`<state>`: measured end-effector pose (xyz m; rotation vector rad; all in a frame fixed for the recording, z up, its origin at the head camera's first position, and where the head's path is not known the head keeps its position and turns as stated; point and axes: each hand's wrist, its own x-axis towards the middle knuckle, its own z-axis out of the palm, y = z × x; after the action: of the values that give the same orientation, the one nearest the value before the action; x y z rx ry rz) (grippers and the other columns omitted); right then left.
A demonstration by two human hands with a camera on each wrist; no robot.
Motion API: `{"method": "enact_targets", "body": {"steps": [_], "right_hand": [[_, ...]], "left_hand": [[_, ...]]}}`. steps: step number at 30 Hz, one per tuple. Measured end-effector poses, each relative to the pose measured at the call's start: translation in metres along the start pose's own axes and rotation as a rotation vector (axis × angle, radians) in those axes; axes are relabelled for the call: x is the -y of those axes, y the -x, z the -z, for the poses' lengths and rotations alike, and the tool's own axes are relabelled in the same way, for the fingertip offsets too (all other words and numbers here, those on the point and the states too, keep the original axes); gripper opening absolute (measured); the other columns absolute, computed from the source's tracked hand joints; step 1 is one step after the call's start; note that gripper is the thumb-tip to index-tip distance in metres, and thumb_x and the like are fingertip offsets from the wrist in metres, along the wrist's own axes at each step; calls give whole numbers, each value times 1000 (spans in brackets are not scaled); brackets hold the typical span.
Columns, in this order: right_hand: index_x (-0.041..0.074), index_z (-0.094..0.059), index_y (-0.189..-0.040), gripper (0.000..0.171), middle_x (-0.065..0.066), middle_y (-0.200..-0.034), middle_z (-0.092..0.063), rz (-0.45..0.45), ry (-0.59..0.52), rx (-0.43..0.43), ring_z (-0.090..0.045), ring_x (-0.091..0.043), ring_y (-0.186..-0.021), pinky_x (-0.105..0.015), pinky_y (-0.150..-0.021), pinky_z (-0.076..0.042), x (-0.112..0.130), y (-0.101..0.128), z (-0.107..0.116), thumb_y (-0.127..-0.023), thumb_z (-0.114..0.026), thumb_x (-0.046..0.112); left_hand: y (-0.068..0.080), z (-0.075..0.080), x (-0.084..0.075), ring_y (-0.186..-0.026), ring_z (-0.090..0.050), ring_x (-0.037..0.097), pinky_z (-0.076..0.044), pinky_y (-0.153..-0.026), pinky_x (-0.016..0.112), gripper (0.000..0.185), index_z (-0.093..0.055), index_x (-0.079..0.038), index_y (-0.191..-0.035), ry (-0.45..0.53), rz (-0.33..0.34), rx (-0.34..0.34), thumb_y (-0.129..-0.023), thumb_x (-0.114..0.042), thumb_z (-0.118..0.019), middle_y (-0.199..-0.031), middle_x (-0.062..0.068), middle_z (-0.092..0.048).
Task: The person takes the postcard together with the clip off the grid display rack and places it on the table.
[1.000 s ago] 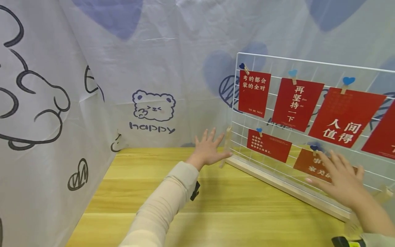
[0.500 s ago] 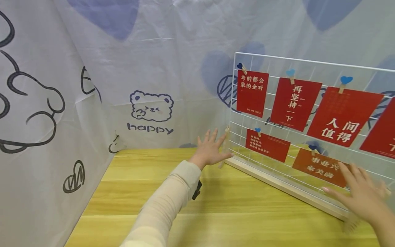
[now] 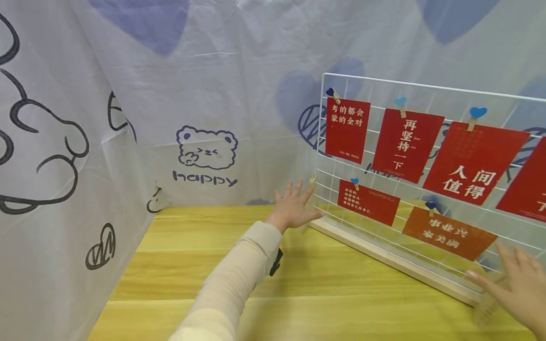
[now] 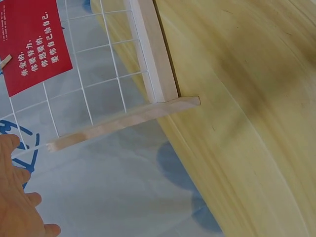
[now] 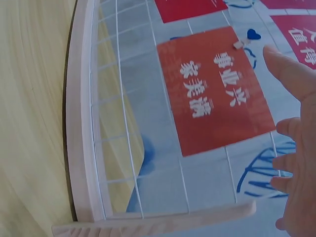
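A white wire grid [image 3: 420, 85] stands in a wooden base [image 3: 384, 260] on the right of the table, with red cards hung on it by heart-topped clips. Beside its left end is my left hand [image 3: 292, 210], fingers spread and holding nothing; whether it touches the wooden side post [image 4: 123, 118] I cannot tell. My right hand [image 3: 522, 286] hovers at the right, cut by the frame edge, its fingers extended near the lower orange-red card [image 3: 450, 233]. In the right wrist view that card [image 5: 217, 94] hangs from a dark blue heart clip [image 5: 253, 34], with the fingers to its right.
More red cards hang above, among them one with a light blue clip [image 3: 408, 147] and a larger one [image 3: 475, 161]. The yellow wood-grain table [image 3: 204, 265] meets a printed cloth backdrop [image 3: 256, 118] at the back and left.
My right hand has moved right and down, away from the orange-red card, which now shows whole. The left hand stays beside the grid's left end. The head view shifts slightly.
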<state>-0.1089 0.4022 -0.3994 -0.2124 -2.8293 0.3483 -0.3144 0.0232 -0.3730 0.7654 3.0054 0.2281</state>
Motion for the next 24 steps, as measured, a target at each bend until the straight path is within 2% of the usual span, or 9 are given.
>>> {"method": "enact_targets", "body": {"steps": [3,7,12,17,24], "right_hand": [[-6,-4,-134,92,-44,-124,-7,-1,-36,-57,-1,-57,-114,-66,-88,2,-5,5,-1,-79,-53,48],[-4,-7,-134,86,-43,-125,-5,4,-149,-128,-1,-56,-115,-67,-87,0,-11,9,-4,-80,-56,41],[-3,-6,-135,83,-40,-130,5,-20,-244,-134,8,-53,-118,-67,-86,5,-16,10,-8,-81,-56,36],[-2,-5,-135,82,-38,-131,10,-42,-276,-131,11,-52,-118,-67,-85,6,-18,10,-11,-82,-55,35],[-5,-7,-134,80,-37,-132,7,-39,-259,-161,7,-51,-119,-64,-89,6,-18,9,-12,-83,-54,34]], "left_hand": [[-3,-2,-1,-127,2,33,-4,-95,59,80,-8,-27,-139,2,5,9,-76,-70,-31,-143,5,3],[-8,-3,-3,-128,3,33,-2,-95,59,80,-7,-28,-139,18,18,16,-76,-69,-32,-143,5,3],[-12,-4,-2,-128,2,32,-2,-95,59,79,-9,-28,-139,38,29,23,-76,-68,-34,-143,5,4],[-17,-6,-1,-128,1,32,-2,-95,58,79,-7,-29,-139,28,39,23,-75,-70,-31,-143,5,4],[-25,-10,1,-128,0,32,-2,-96,58,78,-8,-28,-139,49,48,20,-77,-68,-32,-143,5,3]]}}
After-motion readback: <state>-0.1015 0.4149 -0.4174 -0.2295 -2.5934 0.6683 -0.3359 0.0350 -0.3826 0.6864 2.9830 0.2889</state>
